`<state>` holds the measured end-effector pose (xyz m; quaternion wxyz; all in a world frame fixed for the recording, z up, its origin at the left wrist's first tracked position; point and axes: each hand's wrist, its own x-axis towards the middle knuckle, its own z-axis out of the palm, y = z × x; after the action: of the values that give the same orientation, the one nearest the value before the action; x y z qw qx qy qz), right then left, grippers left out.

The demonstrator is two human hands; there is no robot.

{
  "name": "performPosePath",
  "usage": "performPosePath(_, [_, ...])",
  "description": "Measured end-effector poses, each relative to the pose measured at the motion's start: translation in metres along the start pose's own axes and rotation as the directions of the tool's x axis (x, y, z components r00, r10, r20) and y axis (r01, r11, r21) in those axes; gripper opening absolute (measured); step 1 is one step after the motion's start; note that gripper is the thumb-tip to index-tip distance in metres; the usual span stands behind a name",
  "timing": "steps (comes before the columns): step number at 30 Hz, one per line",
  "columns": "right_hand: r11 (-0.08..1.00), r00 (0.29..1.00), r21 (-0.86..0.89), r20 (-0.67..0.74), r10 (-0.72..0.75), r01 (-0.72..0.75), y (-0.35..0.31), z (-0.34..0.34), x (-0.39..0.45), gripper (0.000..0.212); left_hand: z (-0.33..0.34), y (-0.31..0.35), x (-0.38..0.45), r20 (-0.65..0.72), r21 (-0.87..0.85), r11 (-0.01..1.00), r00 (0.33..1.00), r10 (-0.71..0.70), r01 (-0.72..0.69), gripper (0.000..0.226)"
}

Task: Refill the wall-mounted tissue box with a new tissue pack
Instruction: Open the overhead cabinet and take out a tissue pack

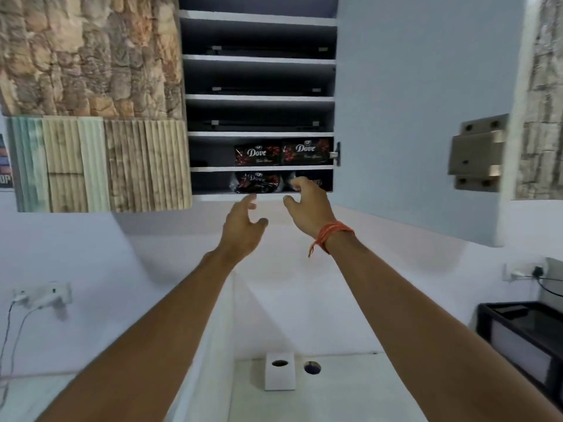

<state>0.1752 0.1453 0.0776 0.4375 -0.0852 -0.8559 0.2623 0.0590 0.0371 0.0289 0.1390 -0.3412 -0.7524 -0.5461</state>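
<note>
Retrieval only starting: left hand (243,223) and right hand (307,202), both spread and empty, reach Dove packs (256,181) at centre frame; refill of white box (279,373) outstanding.

White walls (91,254); stone-patterned cabinet front (88,56) upper left, open pale door (411,102) right, white bench (350,391) below.

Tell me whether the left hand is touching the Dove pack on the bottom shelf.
Apart. The head view shows the left hand below the shelf edge, fingertips short of the Dove pack.
</note>
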Motion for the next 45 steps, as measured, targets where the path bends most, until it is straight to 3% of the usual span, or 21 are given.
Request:
performPosePath(4, [0.995,0.993,-0.006,0.045,0.105,-0.104,0.025,0.055,0.063,0.028,-0.020,-0.037,0.059,-0.111,-0.092,0.992,0.990,-0.092,0.082,0.058])
performPosePath(6, [0.990,0.990,-0.011,0.038,0.138,-0.138,0.039,0.077,0.088,0.020,-0.026,-0.050,0.085,-0.111,-0.069,0.994,0.990,-0.092,0.085,0.061])
performPosePath(8, [0.990,0.990,-0.026,0.018,0.141,-0.141,0.047,0.091,0.106,0.024,-0.029,-0.056,0.110,-0.096,-0.061,0.994,0.991,-0.098,0.092,0.062])
performPosePath(11, [0.994,0.998,-0.088,-0.017,0.065,-0.067,0.052,0.101,0.120,0.042,-0.028,-0.059,0.132,-0.024,-0.036,0.992,0.992,-0.121,0.120,0.035])
performPosePath(13, [0.996,0.995,-0.042,-0.054,0.081,-0.083,0.052,0.103,0.128,0.047,-0.024,-0.060,0.138,0.009,-0.061,0.988,0.990,-0.141,0.141,0.024])
performPosePath(16, [0.994,0.991,0.017,-0.084,0.109,-0.108,0.055,0.107,0.135,0.034,-0.019,-0.061,0.143,0.061,-0.174,0.974,0.988,-0.139,0.147,0.027])
performPosePath(22, [0.998,0.997,0.033,-0.060,0.058,-0.056,0.056,0.109,0.133,0.046,-0.013,-0.067,0.142,0.036,-0.228,0.972,0.998,-0.057,0.063,0.044])
performPosePath(26, [0.986,1.000,-0.163,0.004,-0.022,0.023,0.059,0.106,0.134,0.061,-0.011,-0.064,0.134,-0.050,-0.199,0.979,0.998,-0.044,0.033,0.050])
performPosePath(29, [0.912,0.992,-0.396,0.106,-0.067,0.104,0.064,0.103,0.132,0.071,-0.010,-0.061,0.127,-0.121,-0.232,0.972,0.990,-0.075,0.045,0.060])
performPosePath(33, [0.849,0.985,-0.502,0.034,-0.172,0.165,0.066,0.099,0.124,0.054,-0.009,-0.056,0.114,-0.297,-0.319,0.948,0.950,-0.096,-0.004,0.051])
performPosePath(36, [0.816,0.941,-0.515,-0.052,-0.336,0.263,0.068,0.095,0.112,0.037,-0.008,-0.054,0.102,-0.430,-0.463,0.886,0.877,-0.215,-0.010,0.047])
performPosePath(38, [0.785,0.884,-0.518,-0.108,-0.454,0.339,0.075,0.096,0.097,0.026,-0.005,-0.057,0.095,-0.432,-0.597,0.799,0.809,-0.399,0.074,0.043])
performPosePath(41, [0.750,0.817,-0.529,-0.168,-0.552,0.398,0.096,0.109,0.063,0.013,0.007,-0.066,0.077,-0.175,-0.783,0.529,0.702,-0.691,0.326,0.029])
performPosePath(43, [0.749,0.811,-0.521,-0.169,-0.560,0.408,0.118,0.124,0.034,0.009,0.026,-0.077,0.056,-0.022,-0.809,0.398,0.654,-0.756,0.433,0.023])
performPosePath(45, [0.753,0.818,-0.504,-0.146,-0.557,0.423,0.143,0.139,0.002,0.006,0.050,-0.093,0.029,0.036,-0.820,0.320,0.602,-0.798,0.474,0.016])
